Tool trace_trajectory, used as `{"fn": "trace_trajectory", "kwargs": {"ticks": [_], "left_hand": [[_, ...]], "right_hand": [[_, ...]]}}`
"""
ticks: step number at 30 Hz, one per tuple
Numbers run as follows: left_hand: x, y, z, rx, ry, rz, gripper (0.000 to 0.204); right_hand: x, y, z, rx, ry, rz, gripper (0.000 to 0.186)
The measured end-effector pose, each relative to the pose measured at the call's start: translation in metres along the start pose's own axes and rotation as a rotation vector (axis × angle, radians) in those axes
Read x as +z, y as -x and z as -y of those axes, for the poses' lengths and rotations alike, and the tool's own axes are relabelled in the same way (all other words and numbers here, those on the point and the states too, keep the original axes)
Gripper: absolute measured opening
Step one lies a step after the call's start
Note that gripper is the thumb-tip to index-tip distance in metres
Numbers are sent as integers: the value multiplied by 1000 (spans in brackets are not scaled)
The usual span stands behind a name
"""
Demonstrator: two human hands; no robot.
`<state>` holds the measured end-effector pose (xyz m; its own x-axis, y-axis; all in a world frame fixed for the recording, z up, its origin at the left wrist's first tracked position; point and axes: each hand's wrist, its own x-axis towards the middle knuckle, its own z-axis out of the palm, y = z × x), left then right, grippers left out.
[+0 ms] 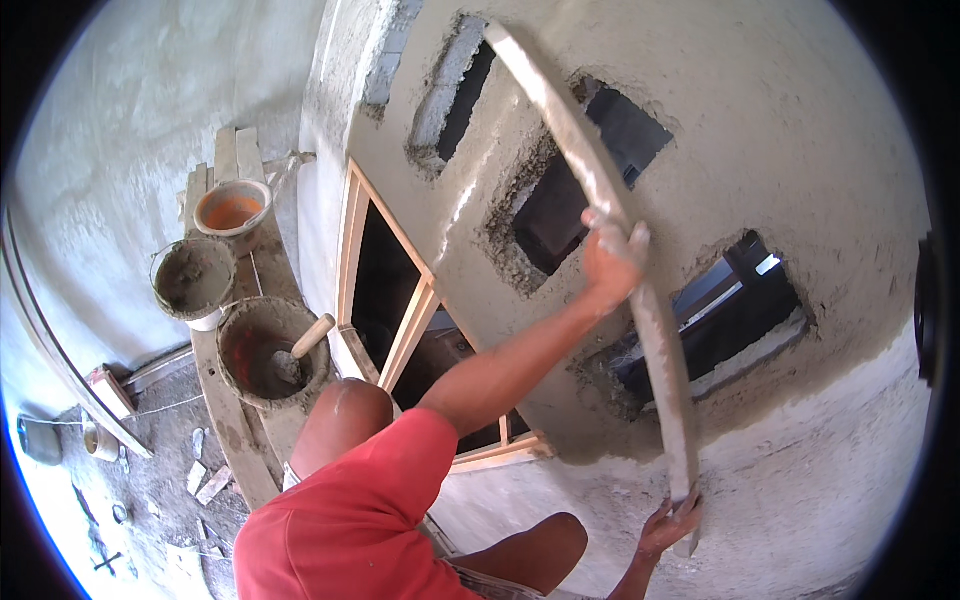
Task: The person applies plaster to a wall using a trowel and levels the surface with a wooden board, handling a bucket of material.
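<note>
A long, pale straightedge board [663,355], smeared with mortar, lies against the plastered wall [800,120] and crosses its rough openings. My left hand [612,258] grips the board around its middle, with the arm in a red sleeve stretched out to it. Close to the board's lower end, my right hand [668,525] is closed on its edge; some of its fingers are hidden behind the board. Wet-looking plaster surrounds the openings, and a darker band of it ends along a ragged line below them.
A wooden frame [420,295] stands in the wall beside my left knee [350,410]. On the scaffold planks [225,420] are a mortar tub [225,345] with a wooden-handled trowel [305,345], a bucket [195,280] and an orange-lined bucket [235,210]. Debris lies on the ground below.
</note>
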<state>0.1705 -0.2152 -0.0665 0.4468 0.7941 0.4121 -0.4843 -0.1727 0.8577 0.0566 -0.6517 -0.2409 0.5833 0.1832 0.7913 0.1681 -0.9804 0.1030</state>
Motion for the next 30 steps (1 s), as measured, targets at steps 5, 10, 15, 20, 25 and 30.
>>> {"fn": "trace_trajectory", "kwargs": {"ticks": [5,10,15,20,25,30], "left_hand": [[6,-58,-56,-32,-18,17,42],[7,-71,-84,-94,8,41,44],[20,-27,-43,34,168,-19,42],[30,-45,-46,281,34,-6,48],[57,-133,-106,650,-455,79,42],[56,-222,-225,418,-31,470,31]], "right_hand": [[-30,-68,17,-17,82,-74,57],[-46,-102,8,-51,198,-146,54],[-45,-76,-24,-82,207,-162,55],[-65,-97,-16,10,230,-128,56],[-111,-186,-17,-39,313,-256,53],[-148,-276,-26,-212,250,-384,46]]}}
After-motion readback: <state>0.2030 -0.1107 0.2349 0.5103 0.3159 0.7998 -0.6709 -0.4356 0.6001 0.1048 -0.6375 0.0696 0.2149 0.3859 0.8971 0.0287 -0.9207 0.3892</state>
